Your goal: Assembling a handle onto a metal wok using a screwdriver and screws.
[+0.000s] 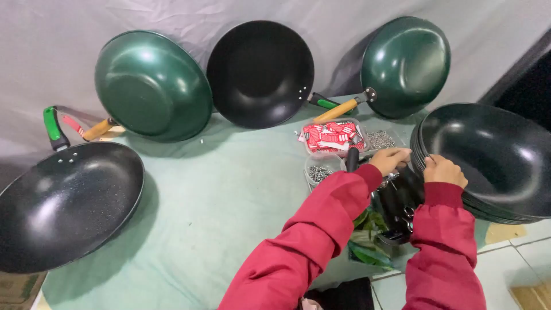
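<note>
At the lower left of the frame a black non-stick wok with a green-tipped handle (63, 204) lies on the green-covered counter (229, 195). Along the top, a dark green wok (152, 86), a black wok (260, 73) and another green wok (406, 66) lean against the grey sheet. Right of centre, the left hand (390, 159), fingers curled, touches the rim of a stack of black woks (493, 161); the right hand (443, 170), also curled, grips that rim at the right of the frame.

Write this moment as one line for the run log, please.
left hand: fingers on rim of stacked black woks | right hand: on same rim | beside: box of red packets
</note>
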